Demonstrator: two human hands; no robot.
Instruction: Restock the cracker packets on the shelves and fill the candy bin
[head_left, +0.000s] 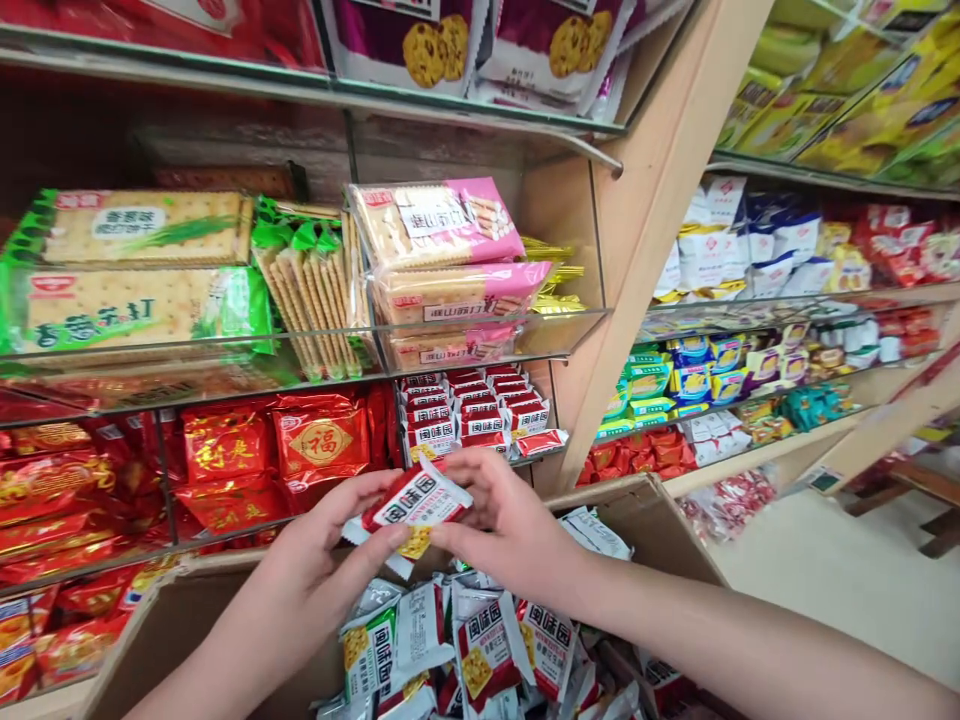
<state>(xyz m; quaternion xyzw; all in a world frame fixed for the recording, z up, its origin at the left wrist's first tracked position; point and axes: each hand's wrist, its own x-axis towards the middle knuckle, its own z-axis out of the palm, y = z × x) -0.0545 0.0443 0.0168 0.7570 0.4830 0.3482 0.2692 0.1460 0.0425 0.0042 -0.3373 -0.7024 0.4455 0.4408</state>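
Observation:
Both my hands are together above an open cardboard box (675, 525), closed on small red and white snack packets (424, 500). My left hand (330, 545) pinches the left end of the packets with its thumb in front. From the right, my right hand (502, 515) grips the other end, fingers behind and thumb below. At least two packets seem stacked there; the exact number is hard to tell. Below, the box holds many loose packets (484, 645) of similar kind, some with green. Just behind my hands, matching packets (461, 410) stand in rows in a shelf compartment.
Glass-fronted shelves hold green cracker packs (142, 310), pink cracker packs (442, 225) and red packets (322, 440). A clear glass ledge (480, 335) juts out above the rows. A slanting wooden upright (637, 270) divides off more stocked shelves at right.

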